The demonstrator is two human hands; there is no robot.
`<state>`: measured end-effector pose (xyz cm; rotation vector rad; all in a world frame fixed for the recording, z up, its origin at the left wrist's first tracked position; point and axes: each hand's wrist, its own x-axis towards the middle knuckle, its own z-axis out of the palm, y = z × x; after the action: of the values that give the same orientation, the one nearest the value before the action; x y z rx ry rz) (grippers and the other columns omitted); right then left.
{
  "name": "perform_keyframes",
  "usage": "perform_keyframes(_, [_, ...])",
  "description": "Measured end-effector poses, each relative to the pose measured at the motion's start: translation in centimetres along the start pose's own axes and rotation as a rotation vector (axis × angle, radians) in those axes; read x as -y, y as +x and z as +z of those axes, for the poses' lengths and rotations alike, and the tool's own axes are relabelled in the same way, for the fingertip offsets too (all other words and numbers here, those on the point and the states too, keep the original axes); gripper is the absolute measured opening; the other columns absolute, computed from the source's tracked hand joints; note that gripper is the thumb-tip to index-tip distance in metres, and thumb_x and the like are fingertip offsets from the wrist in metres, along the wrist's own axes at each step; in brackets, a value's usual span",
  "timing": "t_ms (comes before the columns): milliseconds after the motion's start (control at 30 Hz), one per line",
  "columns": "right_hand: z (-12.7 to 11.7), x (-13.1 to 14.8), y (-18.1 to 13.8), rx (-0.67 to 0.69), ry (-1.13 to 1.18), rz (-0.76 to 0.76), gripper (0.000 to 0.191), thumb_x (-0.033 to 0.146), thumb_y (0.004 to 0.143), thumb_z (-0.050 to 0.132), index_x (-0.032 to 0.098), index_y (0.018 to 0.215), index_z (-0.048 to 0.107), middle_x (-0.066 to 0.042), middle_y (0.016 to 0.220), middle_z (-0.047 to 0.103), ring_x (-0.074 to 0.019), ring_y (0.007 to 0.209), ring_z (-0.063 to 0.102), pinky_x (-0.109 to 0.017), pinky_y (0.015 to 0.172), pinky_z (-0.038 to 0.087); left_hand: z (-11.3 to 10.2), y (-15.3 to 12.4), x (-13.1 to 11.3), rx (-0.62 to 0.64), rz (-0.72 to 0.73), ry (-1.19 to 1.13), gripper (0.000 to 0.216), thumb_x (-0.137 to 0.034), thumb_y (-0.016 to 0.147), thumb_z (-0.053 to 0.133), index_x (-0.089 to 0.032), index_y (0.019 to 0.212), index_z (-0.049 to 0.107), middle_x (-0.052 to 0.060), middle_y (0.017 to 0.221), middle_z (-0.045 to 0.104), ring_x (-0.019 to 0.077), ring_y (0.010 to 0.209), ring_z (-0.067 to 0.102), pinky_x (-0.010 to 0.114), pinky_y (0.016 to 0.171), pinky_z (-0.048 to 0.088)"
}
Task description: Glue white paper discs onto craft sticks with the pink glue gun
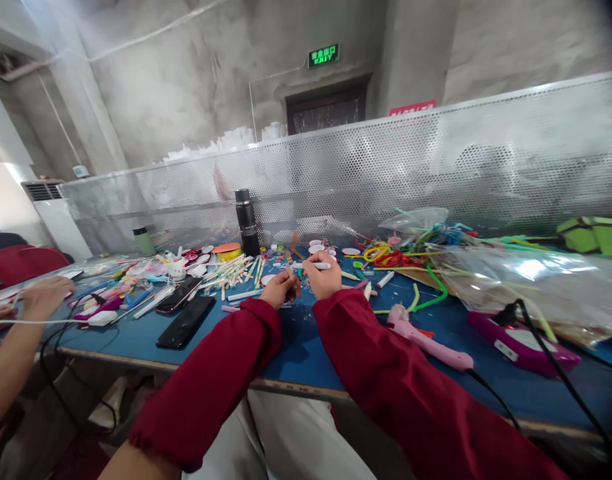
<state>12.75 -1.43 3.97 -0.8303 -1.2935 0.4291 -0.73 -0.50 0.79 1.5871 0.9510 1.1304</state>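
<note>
My right hand (326,275) is closed around a white marker pen (320,266), which lies nearly level and points left toward my other hand. Fingers pinched, my left hand (281,289) is just left of the pen's end. It grips something small and tan that I cannot make out. Both hands are a little above the blue tabletop (299,347), in red sleeves. Right of them lie another white marker (385,279) and a pink glue gun (429,340) with a black cord.
Two dark phones (186,323) lie to the left, near wooden sticks (233,275). Behind stand a black bottle (246,223) and a perforated metal screen (336,180). A purple power strip (523,343) and clear plastic bags (531,277) lie right. A co-worker's hand (46,297) is far left.
</note>
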Motion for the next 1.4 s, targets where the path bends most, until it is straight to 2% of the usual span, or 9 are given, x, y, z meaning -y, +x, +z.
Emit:
perform_keyframes(133, [0.06,-0.04,-0.07,0.038,-0.007,0.008,0.011,0.024,0.068,0.055,0.021,0.059,0.049,0.004,0.053,0.049,-0.0123,0.052,0.045,-0.027,0.052,0.036,-0.07,0.04,0.09,0.001,0.009,-0.005,0.039,-0.056,0.078,0.058,-0.018,0.076,0.049,-0.002,0.057,0.061,0.0076,0.037,0.045,0.021,0.038,0.023])
perform_keyframes(300, [0.01,-0.50,0.16,-0.026,-0.039,-0.017,0.010,0.023,0.068,0.055,0.021,0.059,0.050,0.004,0.054,0.050,-0.0131,0.054,0.046,-0.027,0.054,0.037,0.01,-0.02,-0.09,-0.013,-0.003,-0.016,0.037,-0.055,0.078,0.058,-0.019,0.076,0.049,-0.002,0.055,0.060,0.0077,0.037,0.044,0.021,0.039,0.024])
perform_keyframes(467, [0.06,-0.29,0.06,0.025,0.008,0.007,0.011,0.025,0.069,0.056,0.022,0.060,0.050,0.004,0.053,0.050,-0.0125,0.051,0.045,-0.027,0.051,0.037,0.13,-0.18,-0.26,-0.010,-0.008,-0.009,0.037,-0.055,0.078,0.058,-0.019,0.075,0.049,-0.002,0.056,0.060,0.0080,0.039,0.045,0.021,0.039,0.024])
perform_keyframes(633, [0.04,-0.48,0.10,-0.017,-0.022,0.004,0.011,0.024,0.068,0.056,0.021,0.059,0.050,0.004,0.052,0.049,-0.0125,0.051,0.045,-0.026,0.051,0.036,0.01,-0.04,0.02,0.003,0.014,0.004,0.039,-0.057,0.078,0.056,-0.019,0.078,0.049,-0.002,0.058,0.061,0.0077,0.039,0.044,0.021,0.038,0.022])
perform_keyframes(833, [0.14,-0.27,-0.10,0.027,0.009,0.022,0.011,0.025,0.069,0.055,0.022,0.060,0.050,0.004,0.052,0.049,-0.0125,0.050,0.044,-0.026,0.050,0.036,0.01,0.01,0.04,0.005,0.007,-0.004,0.037,-0.055,0.079,0.057,-0.019,0.075,0.048,-0.002,0.057,0.061,0.0077,0.039,0.044,0.021,0.040,0.024])
perform_keyframes(1000, [0.16,-0.46,0.11,-0.025,-0.005,0.007,0.009,0.025,0.068,0.055,0.021,0.061,0.051,0.004,0.053,0.050,-0.0127,0.052,0.045,-0.026,0.051,0.035,0.17,-0.19,-0.47,-0.017,-0.010,-0.013,0.036,-0.054,0.079,0.059,-0.019,0.077,0.049,-0.002,0.056,0.061,0.0081,0.039,0.045,0.022,0.041,0.027])
perform_keyframes(1167, [0.21,-0.43,0.01,0.038,0.023,0.009,0.010,0.024,0.069,0.055,0.021,0.060,0.050,0.004,0.053,0.050,-0.0124,0.051,0.044,-0.026,0.050,0.035,0.06,-0.15,-0.35,-0.003,-0.004,-0.005,0.038,-0.056,0.078,0.059,-0.018,0.077,0.051,-0.002,0.057,0.061,0.0082,0.039,0.045,0.022,0.040,0.024])
perform_keyframes(1400, [0.21,-0.92,0.19,-0.028,0.005,0.011,0.010,0.025,0.069,0.056,0.021,0.062,0.052,0.004,0.053,0.051,-0.0128,0.051,0.045,-0.026,0.050,0.035,0.11,-0.23,-0.50,-0.009,-0.003,0.003,0.033,-0.051,0.081,0.057,-0.018,0.078,0.050,-0.002,0.057,0.061,0.0081,0.039,0.045,0.022,0.040,0.026])
